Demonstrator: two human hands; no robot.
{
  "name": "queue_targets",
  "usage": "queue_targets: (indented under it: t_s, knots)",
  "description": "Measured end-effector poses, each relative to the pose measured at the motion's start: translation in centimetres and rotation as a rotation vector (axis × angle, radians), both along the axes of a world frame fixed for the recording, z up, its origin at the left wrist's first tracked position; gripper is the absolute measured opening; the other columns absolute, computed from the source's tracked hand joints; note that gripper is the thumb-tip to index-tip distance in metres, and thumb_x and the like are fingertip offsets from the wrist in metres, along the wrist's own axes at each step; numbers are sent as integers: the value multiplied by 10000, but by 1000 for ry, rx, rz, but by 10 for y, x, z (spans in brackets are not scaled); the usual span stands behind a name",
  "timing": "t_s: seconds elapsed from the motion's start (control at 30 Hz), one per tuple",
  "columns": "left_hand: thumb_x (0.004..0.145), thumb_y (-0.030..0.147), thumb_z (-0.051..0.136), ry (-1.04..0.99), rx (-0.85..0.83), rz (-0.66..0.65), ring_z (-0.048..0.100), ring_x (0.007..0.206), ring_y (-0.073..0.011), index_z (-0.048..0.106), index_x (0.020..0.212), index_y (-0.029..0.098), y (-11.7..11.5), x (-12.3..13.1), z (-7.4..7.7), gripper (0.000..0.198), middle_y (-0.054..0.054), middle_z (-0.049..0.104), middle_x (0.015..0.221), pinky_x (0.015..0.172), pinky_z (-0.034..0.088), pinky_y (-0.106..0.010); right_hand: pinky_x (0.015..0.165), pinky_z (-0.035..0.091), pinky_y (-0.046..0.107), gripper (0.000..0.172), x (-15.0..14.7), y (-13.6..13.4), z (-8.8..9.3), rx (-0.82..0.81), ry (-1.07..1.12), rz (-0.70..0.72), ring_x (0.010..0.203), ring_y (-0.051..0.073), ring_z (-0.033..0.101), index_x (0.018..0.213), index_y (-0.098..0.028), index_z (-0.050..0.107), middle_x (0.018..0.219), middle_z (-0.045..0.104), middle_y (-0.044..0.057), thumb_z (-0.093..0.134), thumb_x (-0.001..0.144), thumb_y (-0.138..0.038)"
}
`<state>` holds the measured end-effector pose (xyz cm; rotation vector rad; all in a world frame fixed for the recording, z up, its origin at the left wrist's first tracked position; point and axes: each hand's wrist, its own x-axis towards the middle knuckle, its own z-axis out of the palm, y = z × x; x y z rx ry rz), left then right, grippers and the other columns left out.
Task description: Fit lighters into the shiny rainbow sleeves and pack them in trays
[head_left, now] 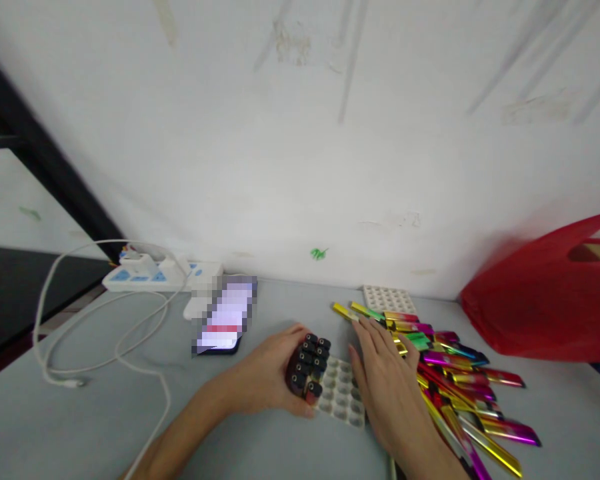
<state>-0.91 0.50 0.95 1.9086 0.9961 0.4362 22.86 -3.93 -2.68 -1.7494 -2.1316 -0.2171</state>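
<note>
Left hand: I have the left hand (263,373) reaching in from the lower left, forearm slanted, fingers and thumb wrapped around a bundle (307,363), black ends facing my camera.
Right hand: I see the right hand (387,383) back-up, coming from the lower right, fingers stretched forward and leftward over the edge of the pile, thumb apart from them; its palm is hidden from me, so I cannot tell whether it holds anything.
Bundle: one, at the left edge of the near tray; I count about nine black ends, some partly covered.
Trays: two; the near tray (343,393) lies between the hands, with round hollows, and the far tray (387,298) sits near the wall (300,153), behind the pile.
Sticks: well over a dozen shiny sticks (510,430), yellow, red, purple and green, heaped beside and partly under the right hand; they overlap too much for me to count exactly.
Phone: one phone (227,313), screen lit, beyond the left hand.
Power strip: one power strip (157,285), white, near the wall.
Cable: one looping white cable (153,437) at left.
Bag: one red bag (520,307), far right.
</note>
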Motion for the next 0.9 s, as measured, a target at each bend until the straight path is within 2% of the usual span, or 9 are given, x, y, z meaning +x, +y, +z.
queue_targets:
  t_s: [0.13, 0.27, 0.4, 0.6, 0.7, 0.8, 0.9]
  knots:
    - [551, 222, 1002, -6, 0, 16, 637, 1002, -263, 667, 1098, 198, -1, 0, 0, 642, -26, 631, 1106, 865, 541, -320, 1078, 331, 591, 330, -2, 1, 10, -19, 52, 2, 1221, 344, 673, 1282, -280, 721, 1248, 779, 85, 577, 1034, -119]
    - [556, 228, 1005, 0, 15, 4, 639, 984, -259, 665, 1106, 197, -2, -1, 0, 647, -29, 635, 1113, 852, 543, -324, 1089, 303, 573, 296, -1, 1, 11, -19, 114, 32, 1227, 328, 660, 1114, -312, 776, 1252, 779, 47, 628, 1007, -80]
    - [550, 216, 1003, 1, 7, 0, 640, 989, -264, 664, 1099, 196, -1, 0, 0, 645, -27, 638, 1094, 852, 544, -324, 1045, 326, 552, 329, 1, 0, 8, -18, 131, 15, 1172, 323, 669, 1162, -311, 780, 1201, 781, 60, 612, 1019, -67]
    - [535, 199, 1002, -30, -24, 13, 649, 1009, -267, 666, 1116, 194, 0, -1, 1, 671, -26, 658, 1101, 871, 555, -330, 1102, 277, 558, 435, 3, 3, 0, -26, 127, 46, 1282, 324, 642, 1191, -344, 794, 1311, 791, 33, 586, 1000, -12]
    - [569, 178, 981, -91, -63, -5, 672, 1021, -259, 633, 1246, 213, -1, -2, -3, 762, -30, 681, 1157, 863, 569, -321, 1079, 288, 551, 454, 3, 3, 1, -41, 140, 51, 1232, 318, 665, 1187, -346, 799, 1285, 803, 26, 584, 990, 2]
    - [607, 154, 956, -155, -159, -30, 710, 926, -228, 552, 1394, 233, -2, -4, -8, 887, -27, 711, 1146, 788, 583, -300, 1015, 326, 528, 407, 5, 3, 3, -48, 184, 44, 1149, 315, 684, 1121, -344, 824, 1211, 809, 36, 614, 983, -24]
    - [605, 146, 955, -192, -203, -32, 731, 917, -231, 507, 1467, 247, -2, -5, -14, 977, -31, 723, 1152, 780, 599, -308, 971, 349, 505, 358, 7, 3, 4, -48, 249, 41, 1126, 314, 683, 1074, -334, 844, 1167, 799, 50, 661, 963, -47]
